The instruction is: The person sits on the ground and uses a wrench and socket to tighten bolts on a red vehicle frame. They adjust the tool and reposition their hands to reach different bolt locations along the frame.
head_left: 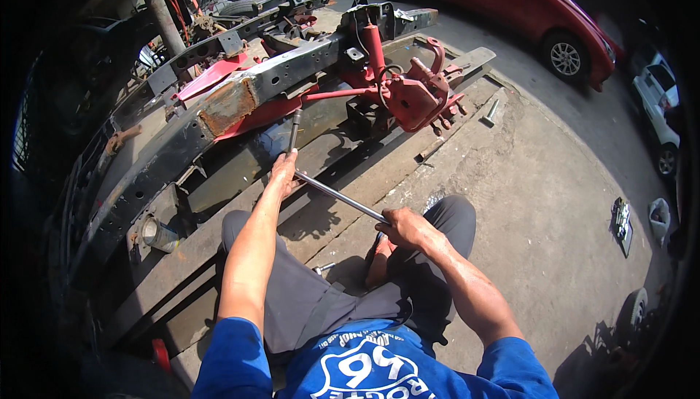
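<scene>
My left hand (282, 171) is wrapped round the head end of a long-handled socket wrench (339, 196). Its extension (294, 137) rises from that hand to a socket at the black vehicle frame, just below a red rod (337, 95). Whether the socket sits on a bolt is too small to tell. Over my right knee, my right hand (406, 228) grips the other end of the handle. Beyond the tool, the red rod leads right to a red axle hub (415, 104), with a red shock absorber (374, 48) standing upright behind it.
The black frame (168, 133) runs from lower left to upper right, partly rusted. A metal can (159, 234) stands at left. A bolt (324, 268) lies between my legs, another bolt (492, 112) on the concrete. A red car (503, 5) is parked behind; tools (621, 224) lie right.
</scene>
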Tool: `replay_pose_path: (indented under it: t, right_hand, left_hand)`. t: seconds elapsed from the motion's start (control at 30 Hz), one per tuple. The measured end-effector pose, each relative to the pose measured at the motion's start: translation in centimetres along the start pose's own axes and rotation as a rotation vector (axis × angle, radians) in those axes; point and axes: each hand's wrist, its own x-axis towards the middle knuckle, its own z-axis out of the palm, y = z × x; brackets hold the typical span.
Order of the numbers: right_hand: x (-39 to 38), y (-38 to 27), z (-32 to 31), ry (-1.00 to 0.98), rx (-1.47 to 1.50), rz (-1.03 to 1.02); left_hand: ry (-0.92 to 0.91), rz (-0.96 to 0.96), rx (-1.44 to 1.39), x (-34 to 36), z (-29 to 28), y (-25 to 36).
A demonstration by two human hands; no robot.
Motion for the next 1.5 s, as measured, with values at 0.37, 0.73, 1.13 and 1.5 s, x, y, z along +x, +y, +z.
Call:
replay_pose_path:
  t: [0.37,0.73,1.13,1.5]
  right_hand:
    - [5.4,-0.3,-12.3,-0.084,-0.447,0.004]
    - [13.9,9.8,-9.2,-0.061,-0.236,0.072]
    - [18.4,9.5,-5.9,0.188,-0.127,0.086]
    - [21.2,10.3,-3.2,0.399,-0.139,0.110]
  left_hand:
    - [-0.040,0.160,0.184,-0.1,-0.1,-0.5]
    - [-0.088,0.210,0.221,9.5,4.2,-2.5]
    - [-0.041,0.505,0.122,15.7,3.6,-0.5]
    - [0.138,0.486,0.045,18.7,5.4,-0.5]
